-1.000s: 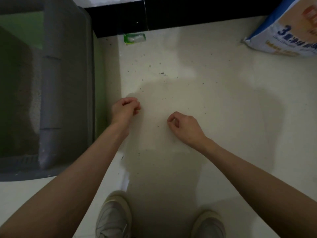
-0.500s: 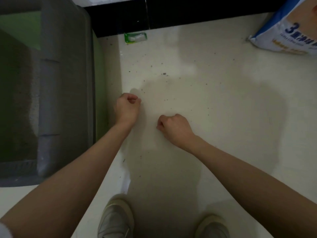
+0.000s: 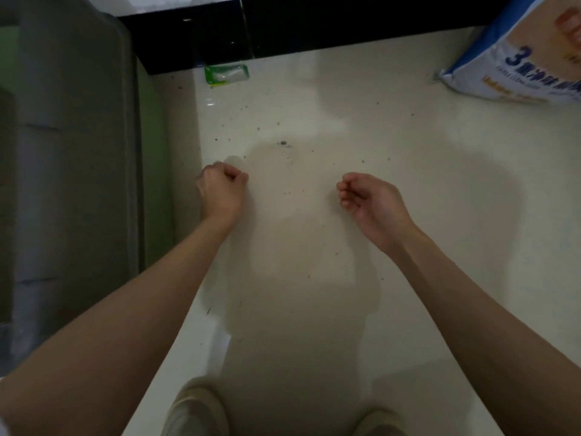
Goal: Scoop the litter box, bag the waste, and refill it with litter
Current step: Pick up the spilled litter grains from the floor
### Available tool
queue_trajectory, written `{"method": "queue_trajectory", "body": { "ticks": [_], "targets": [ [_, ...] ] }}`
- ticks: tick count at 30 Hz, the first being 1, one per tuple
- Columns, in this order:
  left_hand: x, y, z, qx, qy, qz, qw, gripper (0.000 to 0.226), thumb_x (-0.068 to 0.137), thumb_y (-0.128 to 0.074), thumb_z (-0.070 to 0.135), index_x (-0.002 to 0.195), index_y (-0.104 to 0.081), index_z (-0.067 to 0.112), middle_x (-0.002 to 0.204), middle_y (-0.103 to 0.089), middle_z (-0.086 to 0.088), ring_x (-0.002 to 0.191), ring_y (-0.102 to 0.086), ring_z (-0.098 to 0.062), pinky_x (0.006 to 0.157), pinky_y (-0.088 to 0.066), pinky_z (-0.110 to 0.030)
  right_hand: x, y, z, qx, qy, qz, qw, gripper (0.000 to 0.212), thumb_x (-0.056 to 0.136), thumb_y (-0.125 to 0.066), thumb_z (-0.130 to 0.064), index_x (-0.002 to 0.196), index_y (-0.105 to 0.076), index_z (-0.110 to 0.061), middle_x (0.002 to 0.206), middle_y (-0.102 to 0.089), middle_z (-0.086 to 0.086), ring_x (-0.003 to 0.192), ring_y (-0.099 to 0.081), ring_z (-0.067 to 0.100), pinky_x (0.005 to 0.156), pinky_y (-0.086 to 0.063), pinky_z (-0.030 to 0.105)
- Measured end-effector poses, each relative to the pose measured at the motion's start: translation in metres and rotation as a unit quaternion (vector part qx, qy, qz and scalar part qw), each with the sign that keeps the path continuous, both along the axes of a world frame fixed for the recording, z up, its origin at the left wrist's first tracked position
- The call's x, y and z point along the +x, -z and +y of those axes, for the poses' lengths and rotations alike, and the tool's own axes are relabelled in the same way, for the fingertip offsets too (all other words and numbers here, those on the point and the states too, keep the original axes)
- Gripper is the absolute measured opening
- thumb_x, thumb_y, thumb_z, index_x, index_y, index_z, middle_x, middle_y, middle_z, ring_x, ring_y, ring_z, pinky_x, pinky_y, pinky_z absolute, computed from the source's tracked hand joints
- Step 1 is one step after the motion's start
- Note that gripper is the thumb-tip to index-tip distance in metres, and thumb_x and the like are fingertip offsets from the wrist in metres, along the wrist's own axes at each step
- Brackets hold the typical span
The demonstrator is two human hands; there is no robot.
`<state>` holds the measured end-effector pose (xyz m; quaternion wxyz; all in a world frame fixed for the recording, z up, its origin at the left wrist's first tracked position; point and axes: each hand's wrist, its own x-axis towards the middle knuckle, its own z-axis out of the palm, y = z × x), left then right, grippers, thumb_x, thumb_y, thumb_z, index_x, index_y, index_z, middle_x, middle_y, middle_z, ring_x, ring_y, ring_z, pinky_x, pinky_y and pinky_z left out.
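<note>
The grey and green litter box stands on the floor at the left; its inside is dark. A blue and white litter bag leans at the top right. My left hand is a closed fist right beside the box's green wall. My right hand hovers over the floor with curled, pinching fingers. A very faint translucent plastic bag seems to hang between both hands; its edges are hard to make out. No scoop is in view.
A small green packet lies by the black baseboard. Dark litter grains are scattered over the pale floor tiles. My two shoes show at the bottom edge.
My right hand has moved right, away from the left, and its fingers have loosened a little. The left fist stays by the box.
</note>
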<state>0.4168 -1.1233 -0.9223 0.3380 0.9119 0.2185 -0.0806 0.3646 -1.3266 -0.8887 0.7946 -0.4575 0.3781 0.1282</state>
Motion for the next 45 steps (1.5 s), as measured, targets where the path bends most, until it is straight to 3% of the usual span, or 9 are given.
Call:
{"method": "queue_trajectory", "body": {
  "ticks": [7, 20, 23, 25, 27, 30, 34, 38, 45],
  "targets": [
    [0.006, 0.0, 0.003, 0.002, 0.029, -0.009, 1.0, 0.019, 0.081, -0.066, 0.011, 0.099, -0.065, 0.004, 0.096, -0.065, -0.013, 0.093, -0.059, -0.024, 0.077, -0.036, -0.017, 0.023, 0.021, -0.039, -0.473, -0.174, 0.031, 0.863, 0.016, 0.088, -0.057, -0.019, 0.09, -0.068, -0.008, 0.086, -0.063, 0.004, 0.084, -0.057, 0.018, 0.079, -0.043, 0.029],
    [0.012, -0.004, 0.005, -0.01, 0.029, 0.012, 0.999, 0.014, 0.087, -0.057, 0.011, 0.095, -0.066, 0.005, 0.087, -0.061, -0.004, 0.082, -0.056, -0.017, 0.073, -0.041, -0.022, 0.043, 0.034, -0.028, -0.599, -0.288, -0.03, 0.747, 0.021, 0.091, -0.053, -0.014, 0.102, -0.066, 0.0, 0.11, -0.062, 0.018, 0.102, -0.057, 0.031, 0.087, -0.04, 0.032],
    [0.021, -0.009, 0.007, -0.186, -0.108, 0.01, 0.977, 0.011, 0.082, -0.059, 0.002, 0.074, -0.062, 0.009, 0.066, -0.056, 0.0, 0.06, -0.05, -0.01, 0.055, -0.043, -0.015, 0.047, 0.025, -0.028, -0.482, -0.173, -0.015, 0.859, 0.018, 0.091, -0.055, -0.011, 0.096, -0.068, 0.001, 0.095, -0.065, 0.011, 0.089, -0.059, 0.023, 0.075, -0.045, 0.026],
    [0.029, -0.015, 0.008, -0.294, -0.187, -0.004, 0.937, 0.02, 0.081, -0.057, -0.004, 0.067, -0.058, 0.011, 0.055, -0.057, 0.001, 0.056, -0.051, -0.01, 0.053, -0.044, -0.016, 0.049, 0.011, -0.033, -0.177, -0.002, 0.005, 0.984, 0.016, 0.09, -0.056, -0.008, 0.077, -0.063, -0.003, 0.069, -0.059, 0.005, 0.064, -0.054, 0.016, 0.054, -0.042, 0.019],
    [0.036, -0.019, 0.006, -0.336, -0.226, 0.006, 0.914, 0.021, 0.081, -0.05, -0.003, 0.066, -0.057, 0.009, 0.044, -0.057, 0.005, 0.051, -0.05, -0.011, 0.049, -0.042, -0.018, 0.043, 0.001, -0.042, 0.1, 0.096, 0.006, 0.99, 0.02, 0.09, -0.052, -0.005, 0.07, -0.054, -0.007, 0.061, -0.057, 0.004, 0.056, -0.055, 0.012, 0.048, -0.042, 0.016],
    [0.035, -0.016, 0.002, -0.206, -0.128, 0.024, 0.97, 0.021, 0.085, -0.054, 0.011, 0.065, -0.058, 0.014, 0.052, -0.055, 0.004, 0.052, -0.047, -0.009, 0.047, -0.037, -0.016, 0.038, -0.004, -0.058, 0.184, 0.132, -0.023, 0.974, 0.017, 0.084, -0.045, 0.003, 0.072, -0.053, -0.005, 0.065, -0.061, 0.007, 0.057, -0.06, 0.014, 0.049, -0.046, 0.016],
    [0.026, -0.004, 0.002, -0.05, -0.004, 0.007, 0.999, 0.017, 0.084, -0.064, 0.021, 0.095, -0.064, 0.008, 0.084, -0.059, -0.002, 0.077, -0.055, -0.011, 0.071, -0.044, -0.021, 0.038, 0.008, -0.074, -0.126, 0.042, 0.007, 0.991, 0.022, 0.087, -0.043, 0.003, 0.079, -0.062, -0.004, 0.063, -0.053, 0.004, 0.054, -0.049, 0.01, 0.052, -0.039, 0.018],
    [0.027, 0.0, 0.002, -0.026, -0.009, 0.003, 1.0, 0.018, 0.082, -0.067, 0.018, 0.095, -0.066, 0.006, 0.094, -0.065, -0.011, 0.093, -0.059, -0.025, 0.084, -0.045, -0.029, 0.036, 0.027, -0.074, -0.495, -0.162, 0.044, 0.852, 0.021, 0.086, -0.061, -0.018, 0.101, -0.069, -0.005, 0.093, -0.068, 0.008, 0.085, -0.06, 0.017, 0.079, -0.045, 0.027],
    [0.032, 0.003, 0.002, -0.025, -0.004, -0.01, 1.0, 0.016, 0.081, -0.066, 0.015, 0.096, -0.066, 0.009, 0.084, -0.059, -0.005, 0.083, -0.055, -0.019, 0.081, -0.044, -0.027, 0.038, 0.028, -0.063, -0.568, -0.195, 0.023, 0.8, 0.02, 0.085, -0.064, -0.016, 0.101, -0.067, -0.004, 0.102, -0.069, 0.012, 0.098, -0.062, 0.025, 0.076, -0.036, 0.017]
  ]
}}
